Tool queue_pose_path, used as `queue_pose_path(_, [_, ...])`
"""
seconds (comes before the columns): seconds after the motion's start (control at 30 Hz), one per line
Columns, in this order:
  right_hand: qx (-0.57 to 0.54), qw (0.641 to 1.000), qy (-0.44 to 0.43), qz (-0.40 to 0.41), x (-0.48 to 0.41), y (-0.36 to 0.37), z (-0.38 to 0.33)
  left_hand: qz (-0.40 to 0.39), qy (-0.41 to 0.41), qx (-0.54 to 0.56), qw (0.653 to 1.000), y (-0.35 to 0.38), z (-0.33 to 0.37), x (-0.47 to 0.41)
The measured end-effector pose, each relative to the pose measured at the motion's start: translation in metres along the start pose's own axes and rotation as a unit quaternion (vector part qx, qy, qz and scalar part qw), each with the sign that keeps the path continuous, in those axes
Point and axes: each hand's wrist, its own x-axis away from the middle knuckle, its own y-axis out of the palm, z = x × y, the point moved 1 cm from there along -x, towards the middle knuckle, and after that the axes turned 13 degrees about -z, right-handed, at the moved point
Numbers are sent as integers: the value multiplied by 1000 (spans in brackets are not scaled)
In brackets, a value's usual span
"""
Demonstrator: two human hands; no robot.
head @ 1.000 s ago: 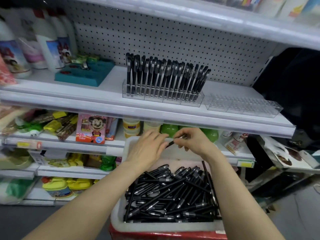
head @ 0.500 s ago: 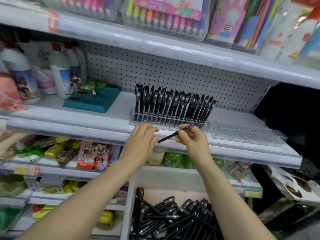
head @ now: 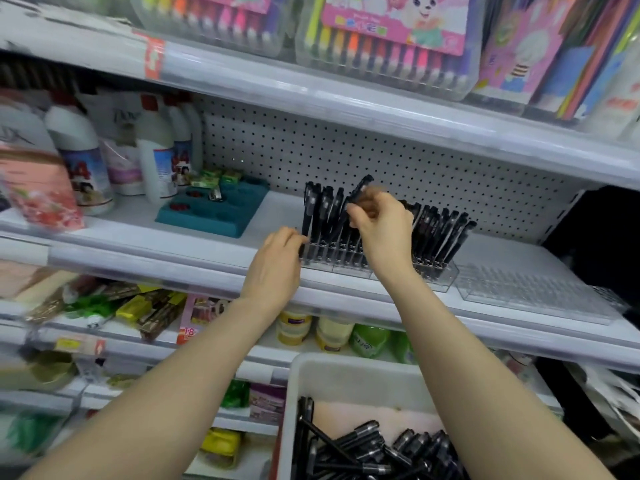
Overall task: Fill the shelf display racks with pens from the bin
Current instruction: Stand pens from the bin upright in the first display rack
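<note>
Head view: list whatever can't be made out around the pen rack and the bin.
Head view only:
- held pen: lower end hidden by the right hand; target slot unknown.
- pen rack: middle slots hidden by that hand.
- left hand: fingertips hidden at the rack's end; grip unclear.
- bin: cut off by the bottom edge; pen count unknown.

Marker sets in clear cases stand along the top shelf, with pink packs to their right. On the middle shelf, before a white pegboard, white bottles stand at the left, a pink bag in front of them. A teal tray lies just right of the bottles, small green boxes at its back edge. Below are yellow-lidded jars, green tubs, a pink card pack and yellow and brown packets.
</note>
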Motion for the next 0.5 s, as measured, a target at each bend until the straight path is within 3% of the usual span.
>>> queue_pose_path(0.2, [68,992,37,-97,-4,29,9,14,1,0,1000,1,-1,0])
queue_pose_path(0.5, [43,993,75,-80,0,40,12,17,-2,13,1000,2,1,1])
